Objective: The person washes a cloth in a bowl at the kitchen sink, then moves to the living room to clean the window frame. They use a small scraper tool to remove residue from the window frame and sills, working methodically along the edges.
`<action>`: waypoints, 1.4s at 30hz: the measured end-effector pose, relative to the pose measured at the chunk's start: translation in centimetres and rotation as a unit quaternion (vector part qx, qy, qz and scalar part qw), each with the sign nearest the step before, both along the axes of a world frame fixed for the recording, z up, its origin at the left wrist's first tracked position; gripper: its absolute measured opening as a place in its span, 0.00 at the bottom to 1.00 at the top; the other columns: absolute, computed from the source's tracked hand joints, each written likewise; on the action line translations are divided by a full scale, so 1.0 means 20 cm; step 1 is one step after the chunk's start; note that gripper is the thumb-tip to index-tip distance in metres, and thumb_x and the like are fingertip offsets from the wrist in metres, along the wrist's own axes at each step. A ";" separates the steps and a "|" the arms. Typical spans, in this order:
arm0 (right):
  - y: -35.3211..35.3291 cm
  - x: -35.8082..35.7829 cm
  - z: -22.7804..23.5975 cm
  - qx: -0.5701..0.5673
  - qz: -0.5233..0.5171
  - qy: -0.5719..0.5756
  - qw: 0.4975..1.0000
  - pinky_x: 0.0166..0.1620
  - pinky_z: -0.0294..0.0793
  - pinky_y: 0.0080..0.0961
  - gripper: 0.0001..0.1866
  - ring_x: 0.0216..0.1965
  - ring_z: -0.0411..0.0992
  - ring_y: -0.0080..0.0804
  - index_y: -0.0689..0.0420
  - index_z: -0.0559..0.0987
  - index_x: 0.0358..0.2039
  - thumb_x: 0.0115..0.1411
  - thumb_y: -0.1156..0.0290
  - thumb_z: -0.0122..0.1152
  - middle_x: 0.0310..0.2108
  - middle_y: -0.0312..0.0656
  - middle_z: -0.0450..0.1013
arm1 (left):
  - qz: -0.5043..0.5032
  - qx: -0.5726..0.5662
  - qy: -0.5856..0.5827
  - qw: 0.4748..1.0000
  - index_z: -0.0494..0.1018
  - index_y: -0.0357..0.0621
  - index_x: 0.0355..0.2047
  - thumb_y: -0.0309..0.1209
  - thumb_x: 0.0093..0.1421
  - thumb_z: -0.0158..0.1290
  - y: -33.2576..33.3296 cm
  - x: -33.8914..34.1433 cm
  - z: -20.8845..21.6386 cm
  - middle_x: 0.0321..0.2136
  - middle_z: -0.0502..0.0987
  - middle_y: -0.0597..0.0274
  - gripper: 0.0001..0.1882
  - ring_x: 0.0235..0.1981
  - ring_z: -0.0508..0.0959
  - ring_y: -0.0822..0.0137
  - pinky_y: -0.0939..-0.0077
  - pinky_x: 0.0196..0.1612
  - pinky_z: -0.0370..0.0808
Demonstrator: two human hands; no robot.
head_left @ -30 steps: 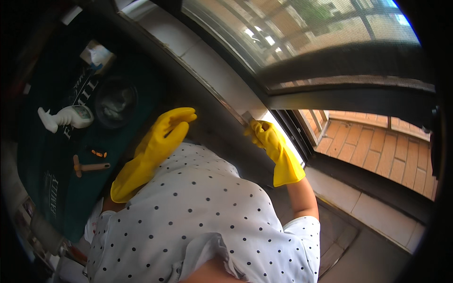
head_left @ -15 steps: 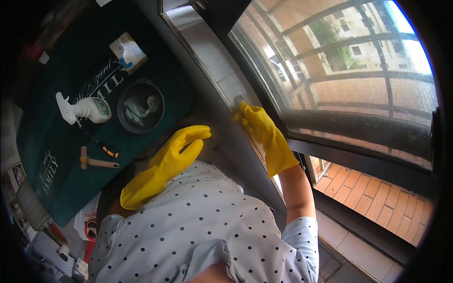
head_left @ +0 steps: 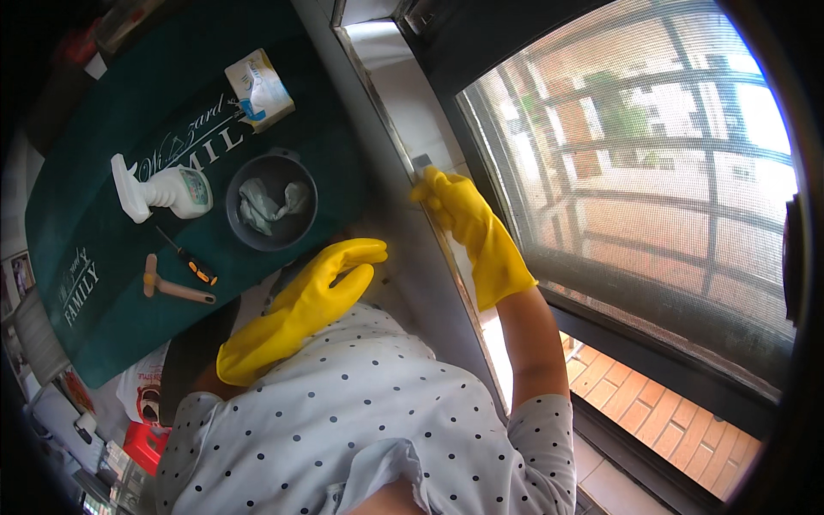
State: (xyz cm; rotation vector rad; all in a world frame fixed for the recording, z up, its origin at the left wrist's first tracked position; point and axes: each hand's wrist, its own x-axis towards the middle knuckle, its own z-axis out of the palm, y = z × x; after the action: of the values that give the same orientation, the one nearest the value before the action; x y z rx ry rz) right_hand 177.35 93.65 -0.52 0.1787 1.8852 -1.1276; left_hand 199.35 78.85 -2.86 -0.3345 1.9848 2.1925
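My right hand [head_left: 457,199], in a yellow rubber glove, reaches over the tiled window sill [head_left: 412,101]. Its fingers are closed and blurred at the tips. A small dark grey piece [head_left: 421,160] sticks out past them along the sill's inner edge; its kind cannot be made out. In front of my body hovers my left hand [head_left: 318,287], gloved in yellow too, with fingers stretched, thumb apart and nothing held. A grey bowl [head_left: 309,225] with a crumpled pale cloth [head_left: 268,206] in it stands on the table beyond the left hand.
On the green-covered table [head_left: 112,257] are a white spray bottle [head_left: 176,190], a screwdriver [head_left: 190,260], a T-shaped tool with a light brown handle [head_left: 180,290] and a tissue pack [head_left: 259,88]. A dark-framed screen window [head_left: 618,172] stands at the right, its lower part open above brick paving [head_left: 644,403].
My right hand has shifted a little up along the sill edge with the small grey piece. The left hand stays nearly in place. The whole view has turned slightly.
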 end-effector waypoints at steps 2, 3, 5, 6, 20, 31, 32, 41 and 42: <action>-0.05 -0.01 0.03 0.024 0.016 0.035 0.999 0.27 0.67 0.15 0.28 0.21 0.65 0.19 0.61 0.84 0.39 0.71 0.47 0.48 0.26 0.37 0.74 | 0.003 0.007 -0.003 1.000 0.67 0.40 0.60 0.25 0.68 0.48 -0.01 -0.01 -0.01 0.55 0.74 0.54 0.20 0.55 0.75 0.66 0.74 0.60 0.70; -0.05 -0.01 0.04 0.018 0.023 0.046 0.999 0.27 0.67 0.15 0.28 0.21 0.65 0.20 0.61 0.84 0.39 0.70 0.47 0.48 0.26 0.37 0.74 | -0.006 0.004 -0.010 1.000 0.67 0.40 0.60 0.25 0.68 0.48 -0.02 -0.02 0.01 0.55 0.74 0.54 0.20 0.54 0.76 0.66 0.74 0.59 0.70; -0.05 -0.02 0.03 0.023 0.026 0.054 0.998 0.28 0.67 0.16 0.29 0.22 0.66 0.21 0.61 0.84 0.40 0.70 0.46 0.48 0.27 0.37 0.74 | -0.007 0.023 -0.018 1.000 0.67 0.40 0.60 0.25 0.69 0.48 -0.04 -0.03 0.01 0.55 0.74 0.54 0.19 0.52 0.77 0.66 0.74 0.58 0.71; -0.04 -0.02 0.02 0.034 0.023 0.051 0.998 0.28 0.67 0.16 0.29 0.22 0.66 0.21 0.61 0.84 0.40 0.70 0.46 0.47 0.27 0.37 0.74 | 0.000 0.044 -0.021 0.999 0.66 0.40 0.60 0.25 0.69 0.48 -0.05 -0.03 0.01 0.55 0.74 0.54 0.19 0.51 0.78 0.66 0.74 0.58 0.72; -0.12 0.00 0.08 -0.030 -0.001 0.049 0.998 0.29 0.66 0.15 0.27 0.23 0.65 0.21 0.62 0.83 0.37 0.70 0.48 0.50 0.25 0.37 0.73 | 0.017 0.058 -0.029 0.998 0.66 0.41 0.60 0.26 0.70 0.47 -0.06 -0.06 -0.05 0.54 0.74 0.56 0.19 0.47 0.79 0.70 0.77 0.54 0.75; 0.14 0.03 0.02 -0.177 0.008 -0.010 0.984 0.33 0.71 0.17 0.26 0.26 0.70 0.21 0.60 0.81 0.42 0.70 0.48 0.49 0.28 0.38 0.75 | -0.002 -0.027 0.058 0.998 0.69 0.41 0.59 0.24 0.69 0.48 -0.09 -0.12 0.00 0.54 0.75 0.57 0.18 0.53 0.77 0.66 0.74 0.60 0.70; 0.25 0.05 0.04 -0.216 -0.002 -0.045 0.975 0.34 0.73 0.18 0.25 0.28 0.73 0.22 0.61 0.79 0.46 0.71 0.49 0.49 0.30 0.40 0.77 | 0.011 0.002 0.024 1.000 0.69 0.41 0.58 0.24 0.68 0.48 -0.07 -0.11 0.01 0.54 0.75 0.57 0.18 0.56 0.75 0.64 0.72 0.62 0.67; 1.40 0.80 0.21 -0.138 -0.227 -0.058 0.962 0.26 0.62 0.16 0.24 0.20 0.65 0.18 0.62 0.77 0.51 0.70 0.53 0.51 0.28 0.42 0.78 | -0.117 0.036 0.038 0.992 0.69 0.42 0.59 0.28 0.70 0.48 0.08 -0.19 0.04 0.56 0.74 0.54 0.18 0.58 0.74 0.63 0.71 0.64 0.65; 1.48 0.94 0.19 -0.135 -0.273 -0.047 0.951 0.28 0.65 0.15 0.25 0.23 0.69 0.19 0.62 0.77 0.52 0.70 0.52 0.52 0.30 0.43 0.79 | -0.136 0.033 0.034 0.990 0.69 0.42 0.59 0.29 0.70 0.48 0.11 -0.20 0.06 0.55 0.74 0.54 0.18 0.57 0.74 0.63 0.71 0.64 0.65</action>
State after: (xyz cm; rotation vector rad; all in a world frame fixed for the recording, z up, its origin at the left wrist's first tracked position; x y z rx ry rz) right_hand 196.21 123.22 3.28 0.6145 1.6144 -1.7021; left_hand 195.40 81.05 -1.73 0.0194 1.8582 2.1144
